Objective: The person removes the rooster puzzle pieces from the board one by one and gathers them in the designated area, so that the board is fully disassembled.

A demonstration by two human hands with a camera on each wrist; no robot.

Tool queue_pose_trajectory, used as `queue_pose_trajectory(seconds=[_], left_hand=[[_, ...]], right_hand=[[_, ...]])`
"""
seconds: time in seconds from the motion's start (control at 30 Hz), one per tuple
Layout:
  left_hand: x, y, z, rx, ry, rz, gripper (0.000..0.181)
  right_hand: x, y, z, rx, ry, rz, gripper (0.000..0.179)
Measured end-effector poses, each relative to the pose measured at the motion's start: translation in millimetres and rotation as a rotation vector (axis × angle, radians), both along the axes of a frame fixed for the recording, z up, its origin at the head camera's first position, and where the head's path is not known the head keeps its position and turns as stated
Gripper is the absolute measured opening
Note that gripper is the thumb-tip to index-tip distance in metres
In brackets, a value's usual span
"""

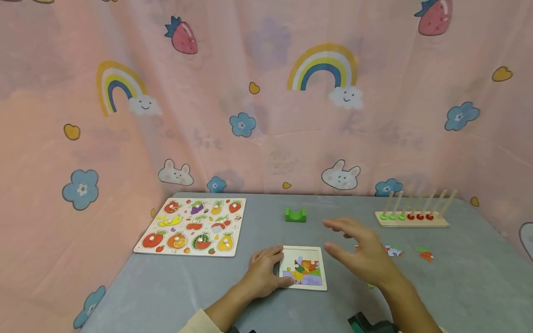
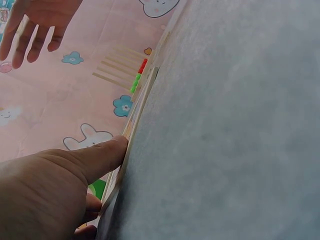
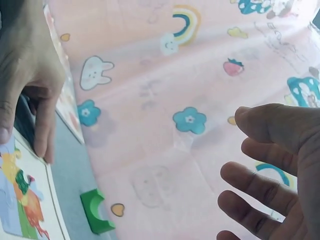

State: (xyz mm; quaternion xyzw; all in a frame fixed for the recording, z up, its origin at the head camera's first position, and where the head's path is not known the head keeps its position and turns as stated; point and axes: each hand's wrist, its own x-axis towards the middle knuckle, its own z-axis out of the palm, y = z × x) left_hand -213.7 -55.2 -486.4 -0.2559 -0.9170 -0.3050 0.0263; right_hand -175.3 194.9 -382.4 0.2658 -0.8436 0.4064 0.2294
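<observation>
A small square jigsaw puzzle tray (image 1: 292,255) with a pale wooden rim lies on the table, partly filled with colourful pieces (image 1: 310,268). My left hand (image 1: 263,274) grips the tray by its left side, thumb at the near left corner and fingers along the left edge. In the left wrist view that thumb (image 2: 107,156) presses on the rim. Just right of the tray, my right hand (image 1: 362,252) is raised with its fingers spread and nothing between them. Loose puzzle pieces (image 1: 393,251) lie beyond it, some partly hidden by the hand.
A fruit peg puzzle board (image 1: 189,226) lies at the left. Behind the tray stands a green notched block (image 1: 295,215). At the back right is a wooden peg rack (image 1: 416,223) with green and red beads. Another loose piece (image 1: 425,255) lies in front of the rack.
</observation>
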Motion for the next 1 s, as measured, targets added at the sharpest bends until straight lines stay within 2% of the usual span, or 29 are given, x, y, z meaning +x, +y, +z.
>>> queue_pose_trajectory(seconds=[0.23, 0.43, 0.57, 0.77, 1.0], left_hand=[[0.3, -0.3, 0.5, 0.007, -0.016, 0.004, 0.067], [1.0, 0.3, 0.8, -0.003, -0.010, 0.007, 0.067], [0.9, 0.6, 0.7, -0.007, 0.003, 0.006, 0.065], [0.2, 0.5, 1.5, -0.011, 0.001, 0.009, 0.066], [1.0, -0.2, 0.8, -0.004, 0.028, -0.002, 0.065]], right_hand=[[-11.9, -17, -16.1, -0.053, -0.033, 0.007, 0.041], [-21.9, -27, -37.6, -0.078, -0.029, 0.001, 0.039], [-27.6, -31, -54.0, -0.058, -0.044, -0.013, 0.040], [-31.5, -36, -74.0, -0.032, -0.117, -0.012, 0.039], [-32.2, -39, -89.1, -0.032, -0.146, -0.017, 0.036]])
